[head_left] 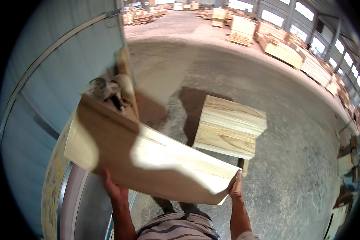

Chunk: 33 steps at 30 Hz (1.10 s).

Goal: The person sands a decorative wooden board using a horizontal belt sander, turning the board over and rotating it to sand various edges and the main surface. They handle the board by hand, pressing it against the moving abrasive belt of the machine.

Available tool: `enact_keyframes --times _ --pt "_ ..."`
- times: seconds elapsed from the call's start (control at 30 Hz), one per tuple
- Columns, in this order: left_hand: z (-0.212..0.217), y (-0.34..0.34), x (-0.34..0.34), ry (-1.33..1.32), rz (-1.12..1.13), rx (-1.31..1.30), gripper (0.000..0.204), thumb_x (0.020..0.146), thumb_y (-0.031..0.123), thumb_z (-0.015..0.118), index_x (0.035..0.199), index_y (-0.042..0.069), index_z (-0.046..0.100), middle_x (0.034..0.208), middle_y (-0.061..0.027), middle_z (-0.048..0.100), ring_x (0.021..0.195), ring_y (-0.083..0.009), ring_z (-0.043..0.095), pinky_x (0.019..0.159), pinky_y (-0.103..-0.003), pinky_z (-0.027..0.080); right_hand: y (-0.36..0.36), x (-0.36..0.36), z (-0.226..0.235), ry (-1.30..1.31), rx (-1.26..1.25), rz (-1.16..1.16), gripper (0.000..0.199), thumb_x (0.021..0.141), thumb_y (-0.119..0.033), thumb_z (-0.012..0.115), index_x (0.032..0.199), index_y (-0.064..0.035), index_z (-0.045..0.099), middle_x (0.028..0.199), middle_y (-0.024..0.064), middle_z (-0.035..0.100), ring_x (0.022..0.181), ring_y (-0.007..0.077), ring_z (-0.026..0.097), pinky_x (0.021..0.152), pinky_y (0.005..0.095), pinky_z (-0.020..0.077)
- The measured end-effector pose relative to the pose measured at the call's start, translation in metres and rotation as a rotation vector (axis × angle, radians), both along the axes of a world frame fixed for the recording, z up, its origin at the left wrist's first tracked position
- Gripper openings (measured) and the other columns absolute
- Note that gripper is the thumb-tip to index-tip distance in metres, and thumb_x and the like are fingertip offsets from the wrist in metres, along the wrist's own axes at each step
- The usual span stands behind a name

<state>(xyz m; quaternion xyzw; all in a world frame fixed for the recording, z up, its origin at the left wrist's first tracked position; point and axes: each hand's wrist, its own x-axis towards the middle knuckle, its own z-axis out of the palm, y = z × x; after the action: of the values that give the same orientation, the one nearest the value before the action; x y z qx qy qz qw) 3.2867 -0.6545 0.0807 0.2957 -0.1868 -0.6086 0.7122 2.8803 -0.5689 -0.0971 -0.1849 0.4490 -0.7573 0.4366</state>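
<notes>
Holding a thin, pale sheet of wood veneer (pixel 148 154) between them, both hands close on its near edge: the left hand (pixel 113 187) clasps the lower edge toward the sheet's left part, fingers curled up under it, and the right hand (pixel 236 187) has its grip shut on the lower right corner. The sheet is lifted off the floor, bowed along its length and tilted, its left end higher and in shadow, its right half lit by sunlight. Under the left end runs the curved rim of a large yellowish drum (pixel 54 180) with a grey metal band, and behind the sheet's upper left corner a dusty machine part (pixel 108 90) sits against a blue-grey metal wall (pixel 60 68). Just beyond the sheet's right part stands a stack of cut veneer sheets (pixel 230 126) on the concrete floor (pixel 292 160), casting a dark shadow to its left. Far off, more wood stacks (pixel 282 50) line the hall.
</notes>
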Motion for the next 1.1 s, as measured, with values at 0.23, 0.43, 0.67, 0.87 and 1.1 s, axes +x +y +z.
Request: enact_keyframes --times 0.23,0.43,0.67,0.87,1.1 --pt "-0.072 0.008 0.006 0.119 0.032 0.166 0.059 0.091 0.046 0.046 0.134 0.008 0.037 0.137 -0.0094 0.039 0.123 -0.0279 0.039 0.102 -0.044 0.033 0.032 -0.051 0.036 -0.111 0.155 0.295 0.055 0.094 -0.039 0.044 0.134 -0.0009 0.035 0.131 0.009 0.045 0.121 0.0191 0.041 0.104 0.0316 0.0285" --pt "-0.155 0.018 0.023 0.228 -0.145 0.154 0.061 0.09 0.051 0.04 0.135 0.01 0.037 0.135 -0.0087 0.042 0.122 -0.0285 0.04 0.101 -0.045 0.033 0.042 -0.055 0.038 0.093 0.265 0.239 0.053 0.095 -0.036 0.042 0.132 0.0021 0.038 0.132 0.0113 0.044 0.123 0.0203 0.04 0.105 0.0328 0.0266" --pt "-0.161 0.026 0.019 0.073 0.096 0.424 0.063 0.09 0.05 0.045 0.134 0.007 0.036 0.133 -0.0097 0.044 0.118 -0.0273 0.044 0.098 -0.043 0.036 0.055 -0.037 0.041 0.13 0.183 0.44 0.059 0.097 -0.036 0.033 0.137 0.0075 0.025 0.142 0.0182 0.028 0.132 0.0237 0.028 0.11 0.0342 0.0191" --pt "-0.2 0.018 0.048 0.057 0.062 0.435 0.059 0.086 0.044 0.056 0.13 0.007 0.041 0.129 -0.0097 0.047 0.117 -0.0264 0.045 0.095 -0.044 0.038 0.05 -0.005 0.046 0.118 0.269 0.331 0.054 0.095 -0.035 0.046 0.127 0.0075 0.042 0.122 0.0077 0.051 0.113 0.0147 0.046 0.099 0.0264 0.0325" --pt "-0.185 0.039 -0.019 -0.062 -0.012 0.532 0.059 0.078 0.038 0.069 0.125 0.008 0.047 0.121 -0.0083 0.053 0.113 -0.0254 0.05 0.094 -0.043 0.042 0.035 -0.005 0.0 -0.111 0.352 0.338 0.056 0.093 -0.037 0.049 0.135 -0.003 0.036 0.136 0.0045 0.039 0.125 0.0148 0.034 0.107 0.0306 0.0252"
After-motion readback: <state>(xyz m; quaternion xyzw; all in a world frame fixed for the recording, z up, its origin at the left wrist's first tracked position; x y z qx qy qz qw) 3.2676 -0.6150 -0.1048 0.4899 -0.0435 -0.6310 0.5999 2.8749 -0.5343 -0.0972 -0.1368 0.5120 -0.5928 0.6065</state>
